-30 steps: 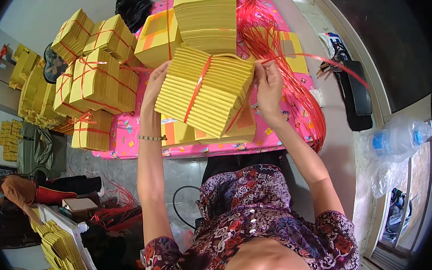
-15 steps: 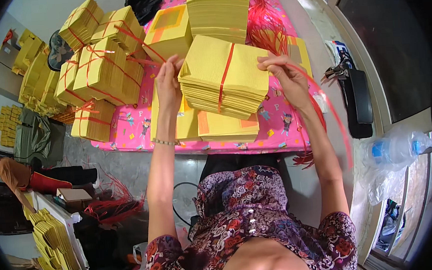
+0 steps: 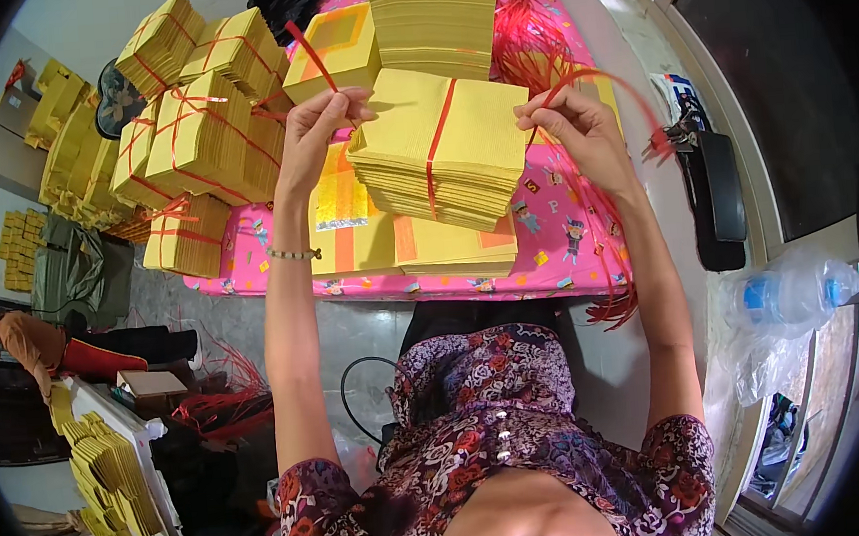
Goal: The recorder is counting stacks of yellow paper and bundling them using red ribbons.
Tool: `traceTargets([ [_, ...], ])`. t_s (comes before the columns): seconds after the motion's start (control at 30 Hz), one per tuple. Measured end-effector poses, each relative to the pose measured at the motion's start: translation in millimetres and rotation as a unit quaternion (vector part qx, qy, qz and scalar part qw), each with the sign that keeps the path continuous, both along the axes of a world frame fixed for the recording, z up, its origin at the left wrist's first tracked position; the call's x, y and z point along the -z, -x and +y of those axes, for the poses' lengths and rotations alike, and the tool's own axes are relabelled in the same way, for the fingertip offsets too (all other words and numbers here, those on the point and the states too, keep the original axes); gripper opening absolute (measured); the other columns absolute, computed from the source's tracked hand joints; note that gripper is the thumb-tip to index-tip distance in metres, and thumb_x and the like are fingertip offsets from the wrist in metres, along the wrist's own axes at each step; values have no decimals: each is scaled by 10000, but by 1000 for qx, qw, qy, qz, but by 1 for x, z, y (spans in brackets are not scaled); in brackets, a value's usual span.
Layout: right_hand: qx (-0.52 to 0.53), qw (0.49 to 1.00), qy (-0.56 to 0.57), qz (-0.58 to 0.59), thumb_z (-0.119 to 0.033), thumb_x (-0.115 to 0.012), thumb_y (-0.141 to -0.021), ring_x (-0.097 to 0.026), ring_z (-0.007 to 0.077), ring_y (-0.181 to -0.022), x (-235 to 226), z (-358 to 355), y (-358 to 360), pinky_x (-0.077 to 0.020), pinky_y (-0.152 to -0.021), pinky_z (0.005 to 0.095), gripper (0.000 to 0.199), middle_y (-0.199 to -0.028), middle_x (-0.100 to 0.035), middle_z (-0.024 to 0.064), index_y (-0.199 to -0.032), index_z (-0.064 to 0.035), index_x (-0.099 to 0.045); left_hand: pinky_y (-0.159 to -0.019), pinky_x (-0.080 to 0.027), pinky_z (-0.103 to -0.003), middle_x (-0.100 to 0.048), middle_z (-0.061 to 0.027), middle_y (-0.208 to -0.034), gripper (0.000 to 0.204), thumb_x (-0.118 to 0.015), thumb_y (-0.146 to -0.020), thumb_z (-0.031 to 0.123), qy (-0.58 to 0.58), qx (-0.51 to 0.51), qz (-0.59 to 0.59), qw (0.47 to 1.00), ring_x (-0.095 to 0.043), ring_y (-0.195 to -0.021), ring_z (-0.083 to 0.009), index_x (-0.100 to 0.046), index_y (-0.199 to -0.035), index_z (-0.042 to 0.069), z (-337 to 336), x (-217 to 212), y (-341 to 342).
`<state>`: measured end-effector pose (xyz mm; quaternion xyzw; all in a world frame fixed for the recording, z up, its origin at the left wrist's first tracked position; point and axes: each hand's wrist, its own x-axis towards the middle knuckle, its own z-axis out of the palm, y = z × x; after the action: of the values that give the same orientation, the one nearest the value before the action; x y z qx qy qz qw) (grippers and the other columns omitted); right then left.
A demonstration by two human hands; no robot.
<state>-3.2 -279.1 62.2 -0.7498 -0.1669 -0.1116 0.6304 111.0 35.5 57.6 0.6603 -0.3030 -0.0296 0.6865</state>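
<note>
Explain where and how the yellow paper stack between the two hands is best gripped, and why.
The yellow paper stack is probably best pressed on its left and right sides, one palm coming from each side: it is a thick block of many layers, and the red ribbon runs over its top and front near the middle, so side pressure should miss that strip.

The pink cover bears a printed capital letter and, near it, a numeral on a small dark square. At right, a bottle wears a blue label, its print too small to read.
</note>
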Motion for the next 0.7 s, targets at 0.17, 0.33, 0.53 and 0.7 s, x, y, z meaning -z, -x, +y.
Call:
traceTargets([
  [0.17,-24,999,-29,-9,-122,-553,-915,-581,78,-761,-24,4,-10,-461,-699,217,161,-839,-645,39,-926,24,-619,-708,-464,-195,-621,3,-760,315,-499,-953,261,-63,26,51,996,-578,-752,-58,-660,-1050,8,-2,-19,-5],
  [0.33,-4,991,104,-82,-169,-576,-911,-544,32,-678,-58,10,-27,-457,-623,214,195,-772,-625,6,-930,17,-631,-575,-436,-221,-565,9,-665,294,-542,-917,263,-286,-4,-39,958,-514,-632,-46,-689,-1011,26,-18,-48,-2],
  [0.53,-35,973,209,-89,-121,-611,-872,-559,46,-728,-82,33,-25,-459,-665,210,146,-757,-624,12,-911,14,-651,-574,-448,-285,-617,-88,-653,244,-562,-871,198,-384,-26,-211,898,-535,-582,-123,-698,-963,17,-34,-68,8],
  [0.7,-13,965,213,-153,-181,-642,-846,-589,67,-699,-90,28,-24,-463,-649,209,190,-733,-641,25,-900,-1,-666,-604,-462,-284,-632,-105,-681,249,-579,-869,207,-372,-17,-249,894,-553,-598,-146,-693,-980,15,-38,-62,3],
])
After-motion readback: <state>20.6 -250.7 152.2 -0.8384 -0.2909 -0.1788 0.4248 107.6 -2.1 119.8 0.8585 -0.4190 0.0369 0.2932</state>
